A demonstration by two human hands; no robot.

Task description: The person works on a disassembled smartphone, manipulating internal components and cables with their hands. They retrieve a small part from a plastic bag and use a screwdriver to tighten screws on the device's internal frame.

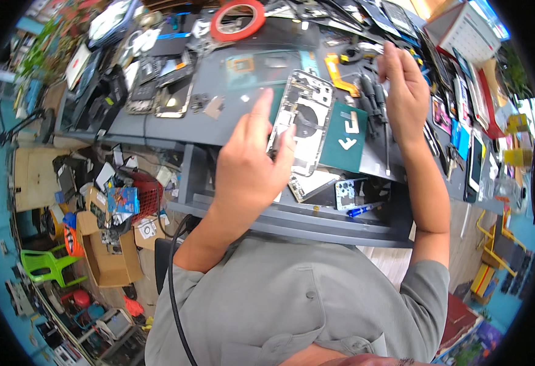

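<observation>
- Because the gray desk [163, 129] is flat, it looks steady.
- Green mat [348, 157]: under the open phone [316, 110].
- Left hand [249, 161]: finger and thumb well apart, by the phone's left edge — can't tell if they touch.
- Right hand [408, 91]: fingers curled close; can't tell if they hold anything.
- Phone: looks light, stiff, slick — easily broken inside, so best held by its sides.

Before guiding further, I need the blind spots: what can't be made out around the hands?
Head view: lower left edge of the phone housing, partly hidden by the left hand.
Head view: whether the right hand holds anything; curled fingers hide it.
Head view: small dark parts, too small to identify.
</observation>
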